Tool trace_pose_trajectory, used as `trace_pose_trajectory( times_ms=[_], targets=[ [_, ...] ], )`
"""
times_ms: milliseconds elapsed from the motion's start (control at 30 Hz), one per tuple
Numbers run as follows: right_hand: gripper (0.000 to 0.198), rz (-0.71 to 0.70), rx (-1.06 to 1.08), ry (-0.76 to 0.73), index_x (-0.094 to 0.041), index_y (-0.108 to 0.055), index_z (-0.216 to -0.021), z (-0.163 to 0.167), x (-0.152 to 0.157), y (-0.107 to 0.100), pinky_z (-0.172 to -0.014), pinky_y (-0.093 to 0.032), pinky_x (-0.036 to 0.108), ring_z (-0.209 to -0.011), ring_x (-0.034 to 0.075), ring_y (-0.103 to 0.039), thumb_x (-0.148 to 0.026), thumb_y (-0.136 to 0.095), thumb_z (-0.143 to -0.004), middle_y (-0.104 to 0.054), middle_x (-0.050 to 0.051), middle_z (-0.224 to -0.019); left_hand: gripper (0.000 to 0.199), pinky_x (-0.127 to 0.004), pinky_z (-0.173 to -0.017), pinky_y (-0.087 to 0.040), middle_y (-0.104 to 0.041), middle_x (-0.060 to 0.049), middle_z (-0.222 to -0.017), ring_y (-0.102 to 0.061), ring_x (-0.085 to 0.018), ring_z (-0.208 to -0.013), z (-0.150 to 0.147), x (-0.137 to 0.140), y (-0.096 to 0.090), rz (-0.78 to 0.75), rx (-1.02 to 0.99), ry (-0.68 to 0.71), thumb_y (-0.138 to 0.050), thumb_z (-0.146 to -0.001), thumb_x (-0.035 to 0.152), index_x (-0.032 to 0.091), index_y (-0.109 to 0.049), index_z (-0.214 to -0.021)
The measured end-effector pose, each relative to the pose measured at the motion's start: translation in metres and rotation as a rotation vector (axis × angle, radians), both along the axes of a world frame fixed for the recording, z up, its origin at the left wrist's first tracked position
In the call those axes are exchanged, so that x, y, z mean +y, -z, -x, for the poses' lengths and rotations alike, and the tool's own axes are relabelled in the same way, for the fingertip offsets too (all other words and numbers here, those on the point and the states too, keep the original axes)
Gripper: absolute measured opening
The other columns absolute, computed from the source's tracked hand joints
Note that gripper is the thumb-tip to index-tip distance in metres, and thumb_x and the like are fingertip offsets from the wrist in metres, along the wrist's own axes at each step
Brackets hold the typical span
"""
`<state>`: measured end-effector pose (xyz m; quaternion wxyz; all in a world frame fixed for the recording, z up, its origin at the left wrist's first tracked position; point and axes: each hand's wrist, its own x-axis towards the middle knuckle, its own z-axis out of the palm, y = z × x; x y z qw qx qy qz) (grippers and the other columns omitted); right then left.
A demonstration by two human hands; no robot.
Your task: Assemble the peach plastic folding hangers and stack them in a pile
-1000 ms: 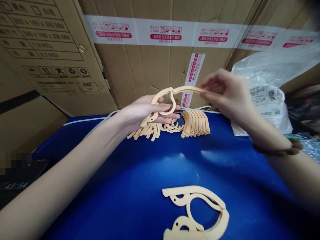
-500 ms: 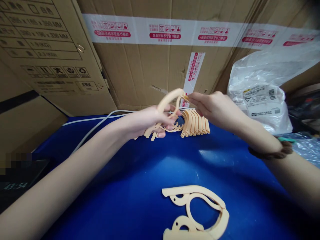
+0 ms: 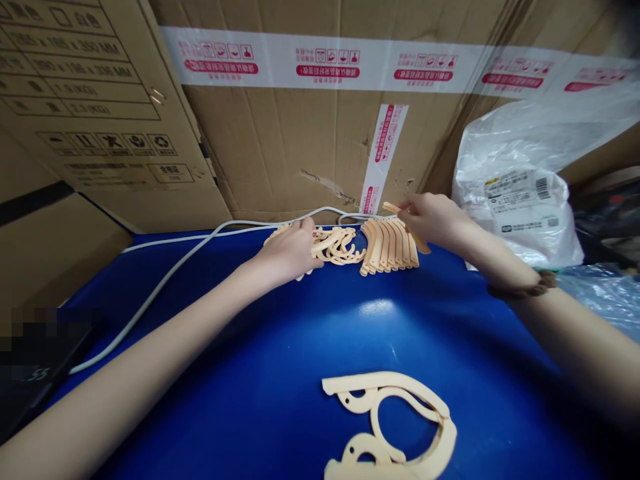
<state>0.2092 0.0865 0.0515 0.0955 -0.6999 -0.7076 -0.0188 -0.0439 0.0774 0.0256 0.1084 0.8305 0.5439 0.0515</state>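
Observation:
My left hand is at the pile of curved beige hanger hooks, its fingers bent round a beige hanger piece; the palm hides most of it. My right hand grips a beige hanger arm, whose two ends stick out past the fingers. It is just above the right end of a row of matching hanger arms, stood side by side. Nearer to me, a beige folding hanger lies folded on the blue table, its lower end cut off by the frame.
Cardboard boxes wall off the back and left. A white cable runs along the table's rear and left. At right are a white plastic bag and clear plastic wrap. A dark device with digits sits at left.
My hands have moved apart and down. The left went from holding up a curved hanger piece to the hook pile; the right brought a hanger arm over to the row.

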Motion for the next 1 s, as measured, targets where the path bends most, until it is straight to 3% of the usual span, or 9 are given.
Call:
trace_pose_trajectory(
  times_ms=[100, 233, 433, 600, 733, 933, 1000],
  targets=[
    [0.035, -0.038, -0.066, 0.036, -0.013, -0.071, -0.104, 0.002, 0.000, 0.009, -0.068, -0.048, 0.038, -0.090, 0.033, -0.067, -0.030, -0.047, -0.085, -0.072, 0.018, -0.096, 0.047, -0.037, -0.086, -0.044, -0.060, -0.018, -0.117, -0.057, -0.032, -0.111, 0.006, 0.006, 0.002, 0.001, -0.045, 0.024, -0.062, -0.076, 0.035, 0.014, -0.045, -0.113],
    [0.040, -0.049, -0.060, 0.029, -0.010, -0.069, -0.112, 0.006, -0.001, 0.020, -0.071, -0.048, 0.039, -0.093, 0.033, -0.068, -0.028, -0.045, -0.086, -0.072, 0.020, -0.099, 0.045, -0.035, -0.084, -0.044, -0.061, -0.017, -0.116, -0.059, -0.029, -0.107, 0.009, 0.010, 0.004, 0.028, -0.116, 0.011, -0.061, -0.074, 0.031, 0.015, -0.045, -0.113],
    [0.040, -0.054, -0.054, -0.023, -0.007, -0.065, -0.115, 0.011, 0.001, 0.030, -0.075, -0.048, 0.038, -0.094, 0.032, -0.067, -0.028, -0.044, -0.089, -0.071, 0.021, -0.099, 0.055, -0.031, -0.073, -0.043, -0.059, -0.016, -0.119, -0.061, -0.028, -0.100, 0.010, 0.008, -0.006, 0.105, -0.149, -0.013, -0.066, -0.070, 0.043, 0.016, -0.044, -0.113],
    [0.040, -0.034, -0.056, -0.078, -0.010, -0.059, -0.122, 0.013, 0.001, 0.030, -0.075, -0.048, 0.037, -0.094, 0.031, -0.067, -0.026, -0.047, -0.087, -0.071, 0.018, -0.100, 0.055, -0.028, -0.068, -0.040, -0.061, -0.010, -0.106, -0.060, -0.024, -0.088, 0.007, 0.009, -0.010, 0.086, -0.178, -0.082, -0.070, -0.069, 0.044, 0.018, -0.045, -0.111],
    [0.040, -0.002, -0.059, -0.104, -0.012, -0.056, -0.123, 0.015, -0.001, 0.028, -0.074, -0.049, 0.037, -0.094, 0.032, -0.067, -0.023, -0.047, -0.086, -0.072, 0.015, -0.098, 0.045, -0.027, -0.065, -0.038, -0.061, -0.006, -0.097, -0.058, -0.021, -0.082, 0.004, 0.008, -0.009, 0.089, -0.256, -0.057, -0.067, -0.074, 0.041, 0.019, -0.046, -0.108],
    [0.041, 0.011, -0.063, -0.070, -0.015, -0.055, -0.125, 0.017, -0.004, 0.024, -0.073, -0.049, 0.045, -0.094, 0.036, -0.066, -0.030, -0.047, -0.087, -0.071, 0.014, -0.098, 0.052, -0.026, -0.058, -0.034, -0.058, -0.005, -0.086, -0.054, -0.018, -0.074, -0.001, 0.000, -0.013, 0.143, -0.503, -0.092, -0.045, -0.084, 0.069, 0.019, -0.051, -0.098],
    [0.042, 0.005, -0.050, -0.073, -0.015, -0.055, -0.125, 0.015, -0.002, 0.024, -0.076, -0.049, 0.047, -0.096, 0.037, -0.065, -0.036, -0.047, -0.089, -0.070, 0.015, -0.103, 0.049, -0.025, -0.055, -0.031, -0.056, -0.004, -0.084, -0.052, -0.016, -0.069, -0.005, -0.002, -0.013, 0.157, -0.598, -0.121, -0.043, -0.086, 0.066, 0.018, -0.052, -0.096]
  ],
)
